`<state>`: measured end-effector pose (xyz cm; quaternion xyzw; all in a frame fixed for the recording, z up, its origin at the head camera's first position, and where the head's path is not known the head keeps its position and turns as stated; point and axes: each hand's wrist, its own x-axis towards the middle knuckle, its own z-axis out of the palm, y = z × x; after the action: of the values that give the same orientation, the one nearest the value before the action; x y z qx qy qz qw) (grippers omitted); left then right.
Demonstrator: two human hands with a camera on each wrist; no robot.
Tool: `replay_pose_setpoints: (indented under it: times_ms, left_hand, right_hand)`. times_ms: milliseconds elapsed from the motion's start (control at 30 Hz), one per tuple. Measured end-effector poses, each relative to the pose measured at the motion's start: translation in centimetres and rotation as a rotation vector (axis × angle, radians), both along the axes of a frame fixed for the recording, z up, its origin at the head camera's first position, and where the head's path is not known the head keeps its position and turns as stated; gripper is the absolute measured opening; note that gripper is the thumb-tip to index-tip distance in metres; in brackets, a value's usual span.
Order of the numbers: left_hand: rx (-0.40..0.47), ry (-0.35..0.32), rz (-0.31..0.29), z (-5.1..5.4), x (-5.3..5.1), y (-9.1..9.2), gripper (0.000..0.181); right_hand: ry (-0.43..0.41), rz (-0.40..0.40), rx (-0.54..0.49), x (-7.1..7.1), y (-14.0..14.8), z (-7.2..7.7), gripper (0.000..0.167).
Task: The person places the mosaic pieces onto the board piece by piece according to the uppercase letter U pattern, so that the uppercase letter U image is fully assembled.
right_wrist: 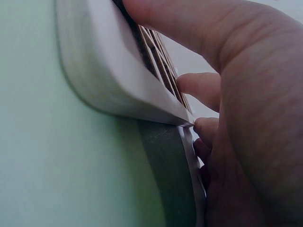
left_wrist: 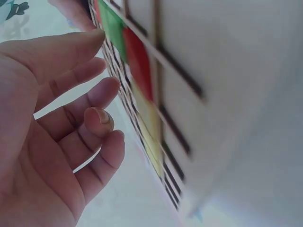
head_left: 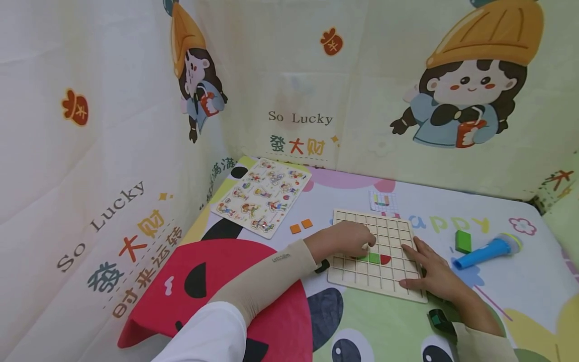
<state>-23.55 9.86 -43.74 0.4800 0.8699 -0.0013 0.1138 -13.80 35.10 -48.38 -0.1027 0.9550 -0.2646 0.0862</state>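
A wooden grid board lies flat on the patterned cloth. Over its left half hovers my left hand, fingers loosely bent, beside a green piece and a red rounded piece. In the left wrist view no piece shows between its fingers; the thumb tip is close to the green piece, and yellow pieces sit further along the grid. My right hand rests spread on the board's right edge. The right wrist view shows its thumb over the board's raised rim.
Two orange squares lie left of the board, near a puzzle board with cartoon figures. Behind the grid is a small printed card. A green block and a blue microphone-shaped toy lie at right. Printed curtains enclose the table.
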Motion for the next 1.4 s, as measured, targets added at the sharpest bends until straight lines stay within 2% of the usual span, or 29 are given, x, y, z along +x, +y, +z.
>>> replay_pose_setpoints:
  times_ms: [200,433,600,867,1033,1267,1400]
  left_hand:
    - [0.007,0.004,0.014,-0.2,-0.3,-2.0,0.024]
    - [0.053,-0.046,0.094,-0.1,-1.2,-5.0,0.024]
    - [0.066,-0.05,0.138,0.0,-1.5,-7.4,0.026]
    - [0.029,-0.058,0.176,0.0,-0.8,-10.4,0.03]
    - [0.047,-0.065,0.182,-0.2,-0.4,-12.1,0.03]
    - [0.079,-0.051,0.139,-0.1,0.0,-13.9,0.027]
    - [0.085,-0.056,0.135,-0.3,0.3,-14.7,0.026]
  right_hand:
    - [0.005,0.018,-0.014,0.3,0.2,0.0,0.104]
    - [0.016,0.029,-0.015,0.2,0.2,0.1,0.102]
    - [0.006,0.026,-0.008,0.2,0.2,0.2,0.104]
    - [0.015,0.033,-0.007,0.1,0.2,0.1,0.103]
    - [0.017,0.033,-0.014,0.1,0.1,0.2,0.103]
    - [0.012,0.033,-0.018,0.1,0.1,0.3,0.103]
    - [0.008,0.031,-0.022,0.1,0.0,0.2,0.104]
